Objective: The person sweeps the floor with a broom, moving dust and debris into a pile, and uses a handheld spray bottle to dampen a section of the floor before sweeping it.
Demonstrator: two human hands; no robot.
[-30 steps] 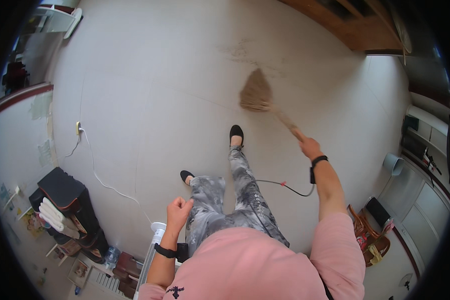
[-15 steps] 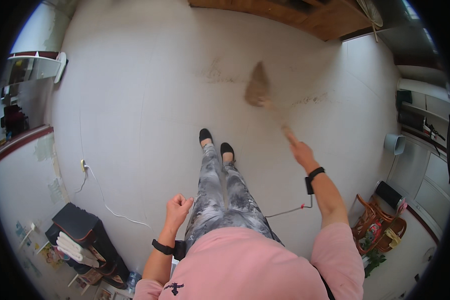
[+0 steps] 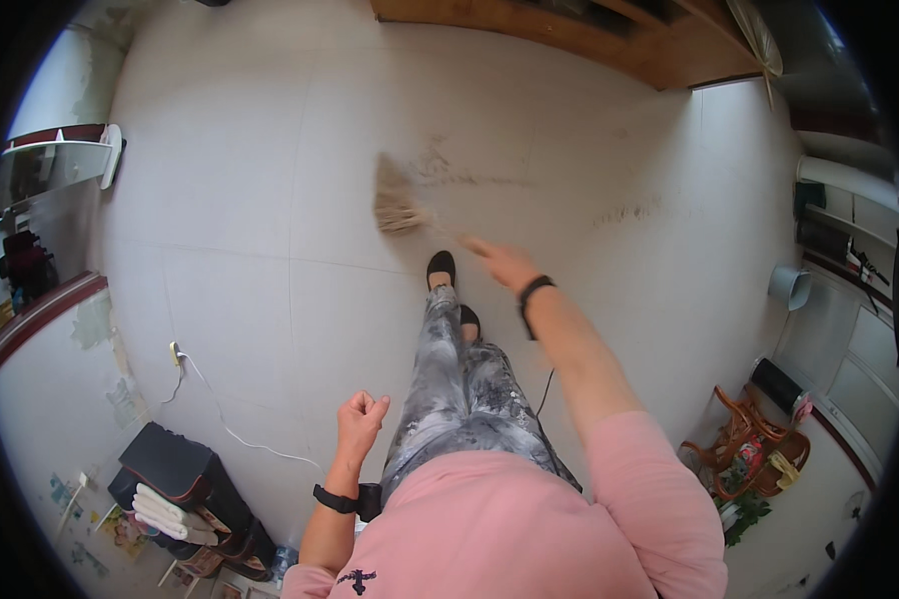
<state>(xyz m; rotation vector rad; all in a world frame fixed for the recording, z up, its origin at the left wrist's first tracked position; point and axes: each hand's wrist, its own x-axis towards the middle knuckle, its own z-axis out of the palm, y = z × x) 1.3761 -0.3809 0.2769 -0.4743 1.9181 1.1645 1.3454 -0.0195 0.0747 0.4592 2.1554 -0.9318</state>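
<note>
My right hand [image 3: 509,268] is closed around the handle of a straw hand broom [image 3: 398,198], ahead of my feet. The broom's fan-shaped head is slightly blurred and rests low over the pale floor, pointing away and to the left. Beside its bristles lies a streak of dark debris [image 3: 469,182]; a second patch of debris [image 3: 626,213] is farther right. My left hand [image 3: 358,424] hangs by my left thigh, fingers curled into a loose fist with the thumb raised, and nothing shows in it.
A white cable [image 3: 225,419] runs across the floor at left from a power strip [image 3: 175,352]. Black boxy equipment [image 3: 175,464] stands lower left. Wooden furniture [image 3: 529,30] lines the far side. At right are a grey-blue bin [image 3: 789,288] and a rattan chair [image 3: 734,439].
My right hand has swung left with the broom, from right of the debris streak to its left end. My feet have stepped, one now ahead of the other. The left hand stays curled.
</note>
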